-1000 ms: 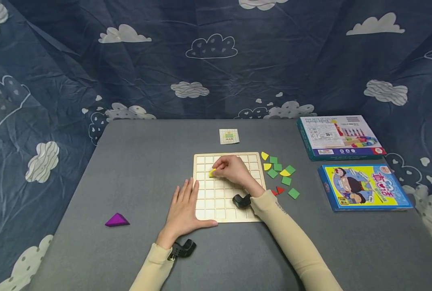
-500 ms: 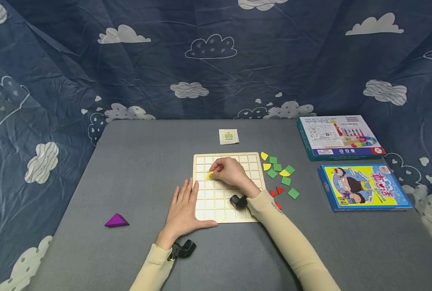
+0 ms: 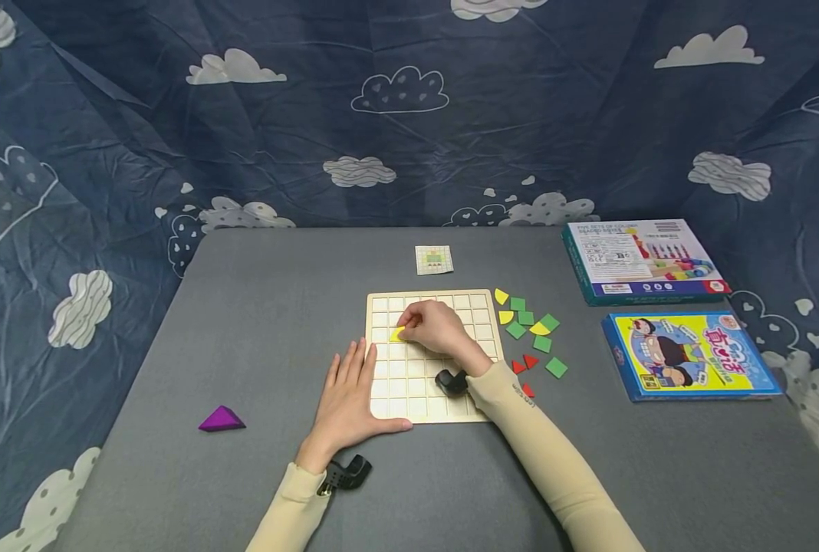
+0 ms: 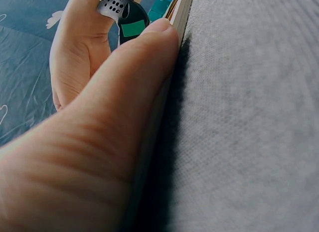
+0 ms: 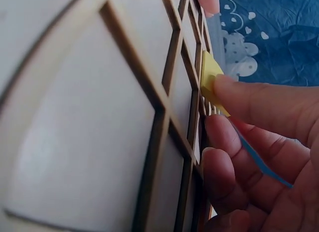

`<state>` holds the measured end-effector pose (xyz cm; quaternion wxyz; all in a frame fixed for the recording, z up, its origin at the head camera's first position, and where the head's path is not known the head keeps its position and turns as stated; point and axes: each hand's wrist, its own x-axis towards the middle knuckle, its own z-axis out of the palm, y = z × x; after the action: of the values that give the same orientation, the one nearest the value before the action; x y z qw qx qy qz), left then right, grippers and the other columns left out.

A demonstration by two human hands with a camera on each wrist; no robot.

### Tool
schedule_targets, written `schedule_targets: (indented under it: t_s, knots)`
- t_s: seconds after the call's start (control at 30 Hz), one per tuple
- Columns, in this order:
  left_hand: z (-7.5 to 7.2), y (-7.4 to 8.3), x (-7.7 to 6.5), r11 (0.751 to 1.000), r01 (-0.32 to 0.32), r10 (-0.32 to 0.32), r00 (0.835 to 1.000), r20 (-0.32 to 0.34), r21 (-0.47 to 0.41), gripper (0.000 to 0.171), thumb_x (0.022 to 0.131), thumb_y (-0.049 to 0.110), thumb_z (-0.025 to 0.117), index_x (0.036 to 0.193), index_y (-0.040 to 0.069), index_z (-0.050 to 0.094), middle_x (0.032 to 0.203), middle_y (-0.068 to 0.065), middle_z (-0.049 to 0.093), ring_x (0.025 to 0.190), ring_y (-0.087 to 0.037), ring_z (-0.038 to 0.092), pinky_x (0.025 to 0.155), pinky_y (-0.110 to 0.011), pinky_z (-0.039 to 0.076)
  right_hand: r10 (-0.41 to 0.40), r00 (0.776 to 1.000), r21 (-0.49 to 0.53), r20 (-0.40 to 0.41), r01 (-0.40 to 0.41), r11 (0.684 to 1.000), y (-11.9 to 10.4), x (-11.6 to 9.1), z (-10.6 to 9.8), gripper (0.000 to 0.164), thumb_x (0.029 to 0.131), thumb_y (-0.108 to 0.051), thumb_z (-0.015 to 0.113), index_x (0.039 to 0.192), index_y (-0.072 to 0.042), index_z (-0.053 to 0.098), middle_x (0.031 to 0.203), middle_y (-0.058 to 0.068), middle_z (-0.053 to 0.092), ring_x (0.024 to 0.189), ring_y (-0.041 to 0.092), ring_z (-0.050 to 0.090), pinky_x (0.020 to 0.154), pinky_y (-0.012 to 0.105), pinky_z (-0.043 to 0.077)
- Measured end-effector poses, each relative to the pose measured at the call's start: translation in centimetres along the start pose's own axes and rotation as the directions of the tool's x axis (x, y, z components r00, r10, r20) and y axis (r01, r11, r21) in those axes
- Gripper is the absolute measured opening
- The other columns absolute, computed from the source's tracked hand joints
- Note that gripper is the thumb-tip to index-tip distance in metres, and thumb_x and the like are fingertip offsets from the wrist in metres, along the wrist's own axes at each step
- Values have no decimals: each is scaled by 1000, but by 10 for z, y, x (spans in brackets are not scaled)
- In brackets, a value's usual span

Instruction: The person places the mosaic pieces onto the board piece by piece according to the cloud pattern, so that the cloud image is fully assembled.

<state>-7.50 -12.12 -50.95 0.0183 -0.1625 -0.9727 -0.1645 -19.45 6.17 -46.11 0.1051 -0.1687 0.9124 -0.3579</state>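
A pale wooden grid board (image 3: 418,386) lies on the grey table. My left hand (image 3: 343,395) rests flat at its left edge, fingers straight and thumb spread along the near edge; in the left wrist view the thumb (image 4: 134,67) lies against the board's side. Over the upper left squares my right hand (image 3: 439,328) pinches a yellow quarter-circle tile (image 3: 396,335). In the right wrist view the thumb presses on that yellow tile (image 5: 211,77), which sits at the grid's ridges, with the other fingers curled beneath. Part of the tile is hidden by the fingers.
Right of the board lie loose green square tiles (image 3: 557,367), yellow quarter-circle tiles (image 3: 506,316) and red triangle tiles (image 3: 531,360). A small pattern card (image 3: 434,260) is behind it. Two boxes, one white-topped (image 3: 647,257) and one blue-and-yellow (image 3: 692,354), stand right. A purple pyramid (image 3: 222,418) sits left.
My right hand has shifted slightly left and toward me with the yellow tile, then stayed nearly still. A red tile by the sleeve has come into view. My left hand has not moved.
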Motion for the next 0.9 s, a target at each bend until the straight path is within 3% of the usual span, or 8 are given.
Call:
schedule_targets:
  t_s: [0.27, 0.9]
  knots:
    - [0, 0, 0, 1000, 0, 0, 1000, 1, -4, 130, 62, 90, 49, 152, 4, 11, 156, -15, 9, 143, -25, 1, 113, -42, -2, 10, 1000, -59, 2, -10, 998, -1, 0, -1, 3, 83, -16, 73, 85, -14, 75, 70, -8, 63, 62, 10, 55, 61, 29, 42]
    - [0, 0, 0, 1000, 1, -1, 1000, -4, -13, 130, 62, 89, 50, 152, 4, 11, 156, -16, 9, 143, -26, 1, 113, -44, 0, 29, 1000, -71, -5, -29, 997, -2, -1, 0, 3, 82, -18, 74, 83, -15, 75, 68, -9, 62, 62, 12, 54, 60, 29, 40]
